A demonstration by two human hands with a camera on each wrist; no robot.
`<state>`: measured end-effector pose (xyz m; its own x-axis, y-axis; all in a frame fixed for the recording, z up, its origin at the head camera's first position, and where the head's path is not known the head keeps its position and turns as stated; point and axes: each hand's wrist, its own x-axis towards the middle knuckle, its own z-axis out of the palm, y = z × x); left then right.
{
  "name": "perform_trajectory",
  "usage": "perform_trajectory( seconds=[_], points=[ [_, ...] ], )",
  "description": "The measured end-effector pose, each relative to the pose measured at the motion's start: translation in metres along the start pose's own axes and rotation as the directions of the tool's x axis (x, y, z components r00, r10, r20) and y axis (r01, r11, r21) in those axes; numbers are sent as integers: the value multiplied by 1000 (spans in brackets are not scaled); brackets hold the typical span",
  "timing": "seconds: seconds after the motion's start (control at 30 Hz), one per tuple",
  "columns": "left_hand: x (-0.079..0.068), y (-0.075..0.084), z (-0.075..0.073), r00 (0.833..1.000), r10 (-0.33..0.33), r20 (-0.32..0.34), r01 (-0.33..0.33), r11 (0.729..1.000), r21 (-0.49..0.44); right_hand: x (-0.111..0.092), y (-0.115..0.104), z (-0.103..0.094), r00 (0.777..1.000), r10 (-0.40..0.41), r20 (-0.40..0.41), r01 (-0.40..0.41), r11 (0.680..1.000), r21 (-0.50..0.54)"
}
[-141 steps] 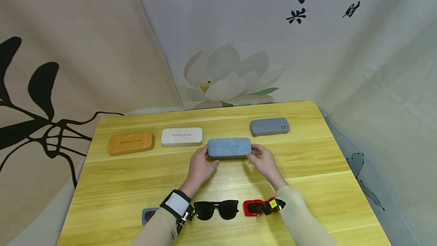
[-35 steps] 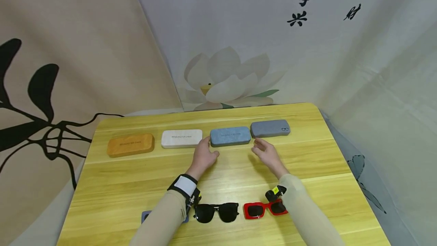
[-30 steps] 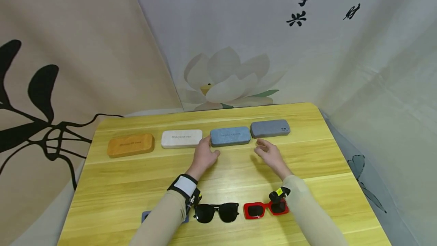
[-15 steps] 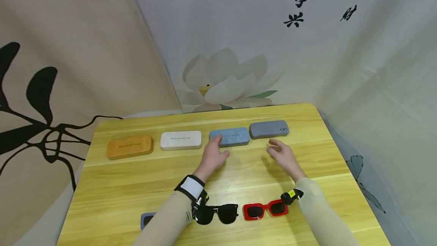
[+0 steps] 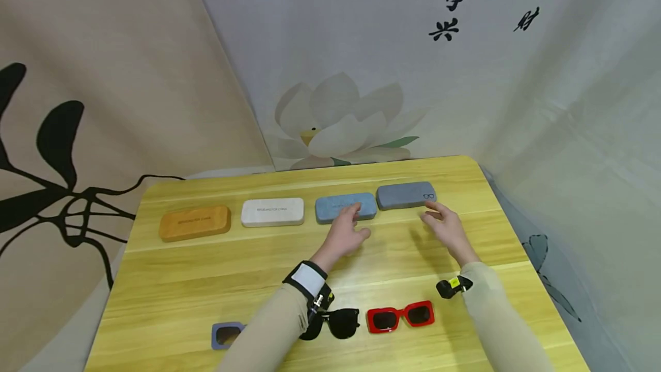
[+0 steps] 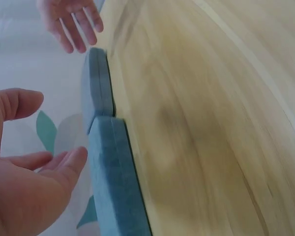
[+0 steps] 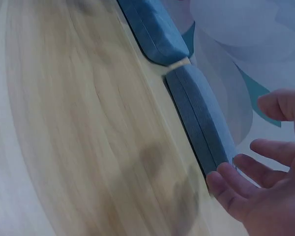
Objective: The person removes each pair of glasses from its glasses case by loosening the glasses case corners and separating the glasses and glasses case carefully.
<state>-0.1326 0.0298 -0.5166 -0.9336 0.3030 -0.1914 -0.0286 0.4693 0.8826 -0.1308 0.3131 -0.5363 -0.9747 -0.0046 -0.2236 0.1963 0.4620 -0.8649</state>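
In the head view a light-blue glasses case (image 5: 330,209) lies flat on the wooden table, just left of a grey glasses case (image 5: 406,196) with a small glasses print. My left hand (image 5: 343,237) hovers over the front of the blue case, covering part of it, fingers relaxed and holding nothing. Near the grey case's right front corner is my right hand (image 5: 446,229), also holding nothing, its fingers loosely bent. The right wrist view shows its fingertips (image 7: 214,181) at the grey case's end, and a narrow gap between the two cases.
Further left in the same row lie a white glasses case (image 5: 272,212) and an orange one (image 5: 194,223). Nearer the front are red sunglasses (image 5: 400,316), black sunglasses (image 5: 343,323) and blue-framed sunglasses (image 5: 227,335), the latter two partly behind the left forearm.
Earlier both hands held the blue case by its ends; it then went down in the row between the white and grey cases. The hands let go and have both shifted right.
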Motion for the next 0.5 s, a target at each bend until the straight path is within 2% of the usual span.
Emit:
perform_trajectory(
  seconds=[0.37, 0.5],
  points=[
    [14, 8, 25, 989, 24, 146, -12, 996, -86, 7, 17, -16, 999, 36, -19, -36, 999, 17],
    [18, 11, 34, 984, 20, 177, 0, 994, -111, 11, 22, -18, 998, 66, -26, -65, 998, 27]
  ],
)
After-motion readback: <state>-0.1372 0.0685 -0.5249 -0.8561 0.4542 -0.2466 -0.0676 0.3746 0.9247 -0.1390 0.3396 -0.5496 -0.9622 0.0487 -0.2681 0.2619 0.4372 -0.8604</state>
